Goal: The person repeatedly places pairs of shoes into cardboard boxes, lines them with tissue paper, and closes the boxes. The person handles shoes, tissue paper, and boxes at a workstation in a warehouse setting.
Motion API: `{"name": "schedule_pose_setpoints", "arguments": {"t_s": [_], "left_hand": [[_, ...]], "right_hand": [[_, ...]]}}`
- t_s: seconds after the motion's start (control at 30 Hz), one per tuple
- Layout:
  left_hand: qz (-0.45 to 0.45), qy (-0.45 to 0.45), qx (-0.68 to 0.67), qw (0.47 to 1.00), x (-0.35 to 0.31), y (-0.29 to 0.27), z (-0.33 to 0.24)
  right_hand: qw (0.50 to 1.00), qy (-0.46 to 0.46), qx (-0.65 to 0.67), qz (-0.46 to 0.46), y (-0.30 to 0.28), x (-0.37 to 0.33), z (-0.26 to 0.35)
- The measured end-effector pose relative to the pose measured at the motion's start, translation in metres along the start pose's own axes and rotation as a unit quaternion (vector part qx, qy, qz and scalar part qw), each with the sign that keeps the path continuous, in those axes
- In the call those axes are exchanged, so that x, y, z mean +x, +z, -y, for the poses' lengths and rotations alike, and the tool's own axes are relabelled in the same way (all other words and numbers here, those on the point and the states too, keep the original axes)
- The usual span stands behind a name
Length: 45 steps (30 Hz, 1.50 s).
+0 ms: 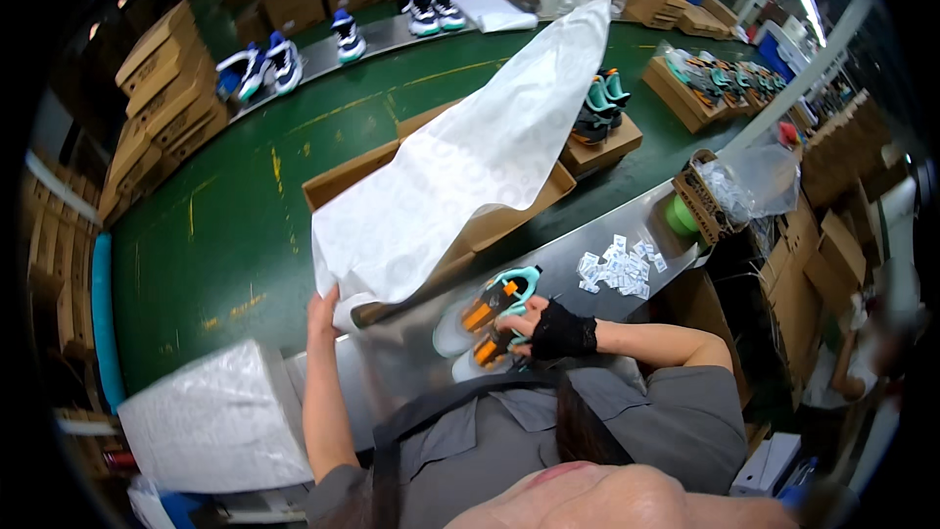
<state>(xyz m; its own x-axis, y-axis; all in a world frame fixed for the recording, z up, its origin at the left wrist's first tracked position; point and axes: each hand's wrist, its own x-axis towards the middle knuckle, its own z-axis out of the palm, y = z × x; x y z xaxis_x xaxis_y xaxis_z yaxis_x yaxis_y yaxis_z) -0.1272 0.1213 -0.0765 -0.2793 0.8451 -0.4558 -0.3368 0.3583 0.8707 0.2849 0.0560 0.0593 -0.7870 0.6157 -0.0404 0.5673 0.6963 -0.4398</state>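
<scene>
My left hand [323,313] pinches the near corner of a large white sheet of wrapping paper [431,176]. The sheet spreads over an open cardboard shoe box [357,173], its far end rising toward the upper right. In a black fingerless glove, my right hand [540,328] has its fingers curled around the collar of a grey, orange and teal sneaker [482,351]. Beside it on the metal bench lies the matching sneaker [480,311]. My right fingertips are partly hidden by the shoe.
Small white packets [624,267] lie heaped on the metal bench [558,279]. A stack of white paper [220,416] stands at left. Past the green conveyor belt [245,206] are white and blue sneakers [284,64]. Another box [612,142] carries teal sneakers [599,108].
</scene>
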Motion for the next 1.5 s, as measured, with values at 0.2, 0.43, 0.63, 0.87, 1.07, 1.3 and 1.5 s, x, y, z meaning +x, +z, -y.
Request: {"name": "schedule_pose_setpoints", "arguments": {"t_s": [0.2, 0.43, 0.63, 0.87, 1.07, 1.3, 1.5], "left_hand": [[-0.069, 0.217, 0.217, 0.949, -0.024, -0.066, -0.057], [-0.056, 0.197, 0.218, 0.954, -0.034, -0.074, -0.146], [0.092, 0.139, 0.017, 0.986, -0.043, 0.013, -0.197], [0.153, 0.043, -0.174, 0.972, 0.005, 0.083, -0.121], [0.04, 0.361, 0.497, 0.788, 0.022, 0.069, -0.035], [-0.028, 0.201, 0.733, 0.649, 0.021, 0.095, -0.032], [0.119, 0.403, 0.383, 0.823, -0.052, 0.086, -0.059]], "right_hand": [[0.942, -0.006, 0.286, -0.173, -0.092, 0.072, 0.022], [0.742, 0.187, 0.544, -0.343, -0.06, 0.213, -0.019], [0.728, 0.237, 0.567, -0.303, 0.091, 0.299, -0.027], [0.923, -0.002, 0.331, -0.195, 0.06, 0.266, -0.006], [0.688, 0.178, 0.6, -0.368, -0.008, 0.157, -0.061], [0.836, 0.287, 0.305, -0.354, -0.003, 0.075, -0.066], [0.692, 0.425, 0.577, -0.093, 0.081, 0.023, -0.13]]}}
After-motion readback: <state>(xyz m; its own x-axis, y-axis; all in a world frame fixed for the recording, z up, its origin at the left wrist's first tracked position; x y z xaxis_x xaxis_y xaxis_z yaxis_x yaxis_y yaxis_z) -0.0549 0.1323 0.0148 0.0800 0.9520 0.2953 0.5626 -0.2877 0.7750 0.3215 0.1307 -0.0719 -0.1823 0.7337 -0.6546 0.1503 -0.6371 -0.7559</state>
